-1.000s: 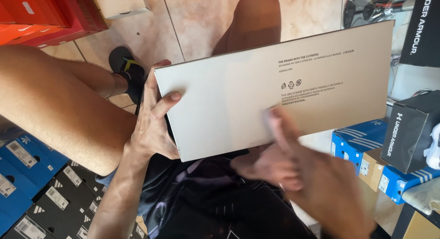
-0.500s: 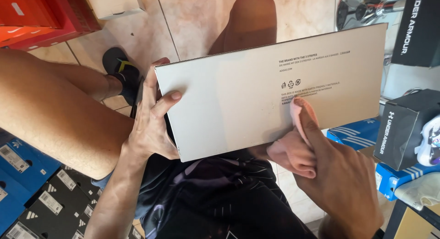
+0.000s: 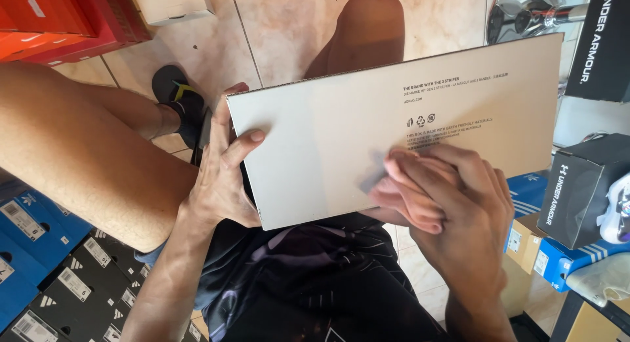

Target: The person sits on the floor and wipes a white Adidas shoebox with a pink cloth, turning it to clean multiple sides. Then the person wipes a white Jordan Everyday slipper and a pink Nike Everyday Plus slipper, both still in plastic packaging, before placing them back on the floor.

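Pale cardboard box between left hand and right hand over lap.

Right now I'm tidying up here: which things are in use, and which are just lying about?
In use:
pale cardboard box
left hand, gripping its end
right hand, flat on its face

Lying about:
red boxes
blue boxes
black boxes

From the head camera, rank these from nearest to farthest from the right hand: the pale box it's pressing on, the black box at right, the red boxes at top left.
From the right hand:
1. Pale box, centre, under its fingers.
2. Black box, at the right edge.
3. Red boxes, top-left corner, past the left hand.
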